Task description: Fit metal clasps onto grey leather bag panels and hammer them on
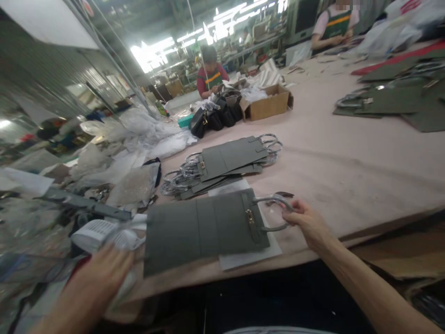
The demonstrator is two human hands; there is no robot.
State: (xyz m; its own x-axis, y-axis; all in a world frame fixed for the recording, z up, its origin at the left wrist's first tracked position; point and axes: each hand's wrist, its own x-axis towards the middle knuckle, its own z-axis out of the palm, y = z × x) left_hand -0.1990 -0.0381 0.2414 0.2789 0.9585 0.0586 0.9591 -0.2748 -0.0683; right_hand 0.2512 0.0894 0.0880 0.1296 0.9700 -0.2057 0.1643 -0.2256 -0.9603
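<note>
A flat grey-green bag panel (181, 227) lies near the table's front edge, with a gold clasp and a looped handle (281, 204) at its right end. Closed around that handle is my right hand (306, 220). White paper (236, 262) shows under the panel. My left hand (107, 269), smeared by motion, is left of the panel beside a white object with printed lines (93, 234); its fingers are too blurred to read. Just behind, several similar panels (229, 160) with plastic-wrapped handles are stacked. A small dark curved piece (283, 195) lies by the handle.
Clear plastic bags (135, 130) and a grey bar (90, 204) crowd the left side. Black bags (215, 118) and a cardboard box (267, 104) stand farther back. More grey panels (392, 97) lie at right. Two people (210, 76) work across the table (347, 162).
</note>
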